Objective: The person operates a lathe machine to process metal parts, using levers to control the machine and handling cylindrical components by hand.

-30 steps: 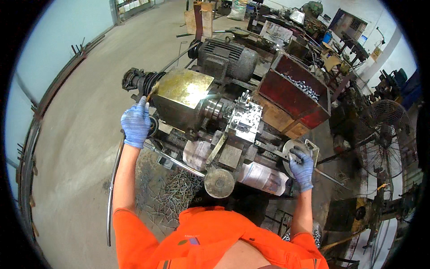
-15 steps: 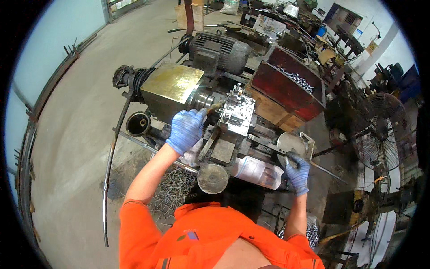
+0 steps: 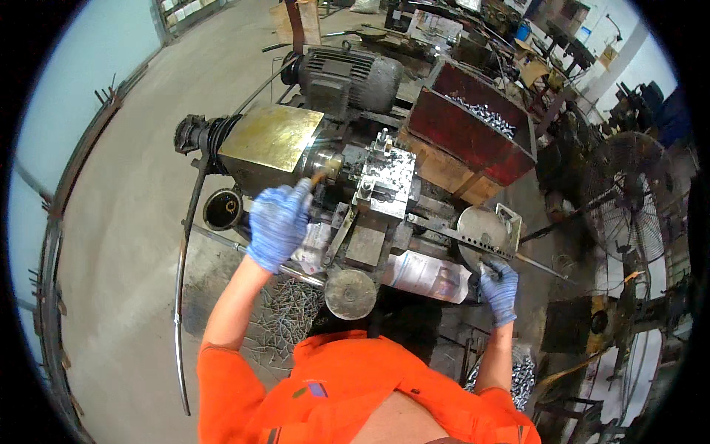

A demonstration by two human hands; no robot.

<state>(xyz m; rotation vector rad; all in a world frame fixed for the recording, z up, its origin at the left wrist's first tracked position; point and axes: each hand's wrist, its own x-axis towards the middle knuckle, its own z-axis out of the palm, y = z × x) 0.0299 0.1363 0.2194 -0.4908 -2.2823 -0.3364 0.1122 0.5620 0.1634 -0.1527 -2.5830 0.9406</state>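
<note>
Blue-gloved left hand (image 3: 278, 224), fingers together, pinches the small brass-coloured workpiece (image 3: 319, 177) at the grey lathe chuck (image 3: 330, 162), seating it; blue-gloved right hand (image 3: 500, 288) grips the round metal handwheel (image 3: 479, 229), steadying the carriage.

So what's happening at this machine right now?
A person in an orange top and blue gloves stands at a small metal lathe. The left hand reaches to the spindle beside the brass-coloured cover. The right hand rests at the round handwheel on the right end.
</note>
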